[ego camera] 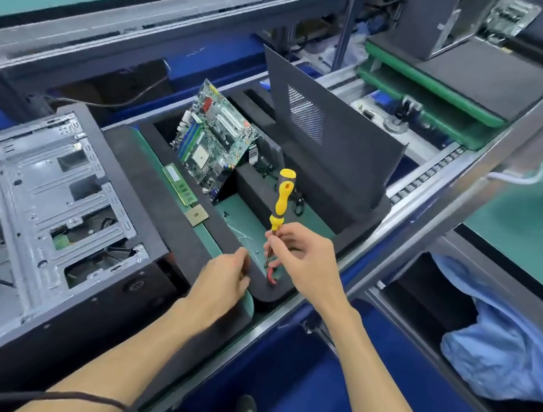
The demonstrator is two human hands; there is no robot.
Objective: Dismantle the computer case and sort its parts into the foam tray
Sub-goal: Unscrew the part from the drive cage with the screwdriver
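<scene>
One screwdriver, yellow and black, stands nearly upright. The right hand pinches its shaft just below the handle, fingers curled round it; the tip points down into the foam tray. One red-handled tool lies on the tray's near rim, directly under the right fingers and partly hidden by them.

The left hand rests on the tray's near-left rim, just left of the right fingers. Its fingers are curled toward the foam; whether they hold anything cannot be told.

Beyond the fingers, in the tray:
- One motherboard, tilted on edge in a far compartment.
- One side panel, upright in a slot to the far right.
- One memory stick and one processor chip, flat on a green strip left of the screwdriver.
- A few small screws on the green floor of the open compartment just ahead of the right fingers.

One computer case, opened and bare inside, lies well left of both hands, touching the tray's left edge.

Open room: the green compartment floor ahead of the fingers. One frame rail bounds the tray on the right.
</scene>
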